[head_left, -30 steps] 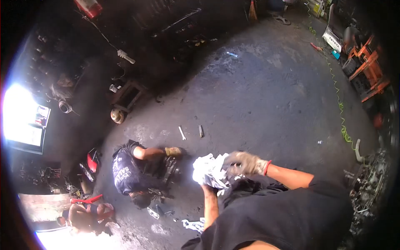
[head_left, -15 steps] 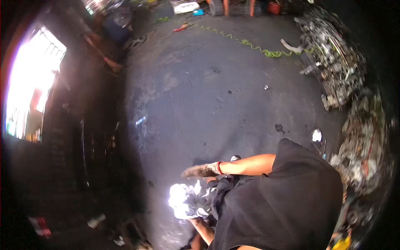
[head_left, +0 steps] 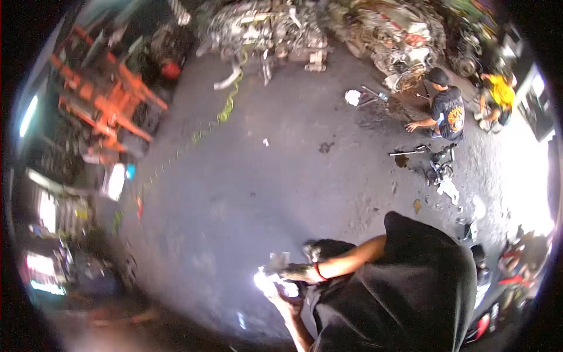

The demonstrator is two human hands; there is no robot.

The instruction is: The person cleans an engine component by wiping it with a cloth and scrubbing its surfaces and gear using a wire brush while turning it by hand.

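A crumpled white cloth (head_left: 271,286), so bright that its edges wash out, is between my two hands at the bottom middle of the view. My left hand (head_left: 288,305) comes from below and is closed around its lower side. My right hand (head_left: 300,272), in a dark, dirty work glove with a red cuff, reaches in from the right and is closed against the upper part of the cloth. A greyish piece sticks up beside it. Glare and blur partly hide the fingers. My black shirt (head_left: 404,287) covers the lower right.
Engines and metal parts (head_left: 264,29) line the back. A coiled green hose (head_left: 226,111) crosses the dark floor (head_left: 234,170). An orange metal frame (head_left: 111,105) stands left. A crouching person (head_left: 448,114) is beside floor tools (head_left: 443,170); another person in yellow (head_left: 498,94) crouches farther right.
The view has swung to the right, bringing the crouching people into sight. My right hand was stretched out flat above the cloth and now meets it. The cloth looks more bunched up.
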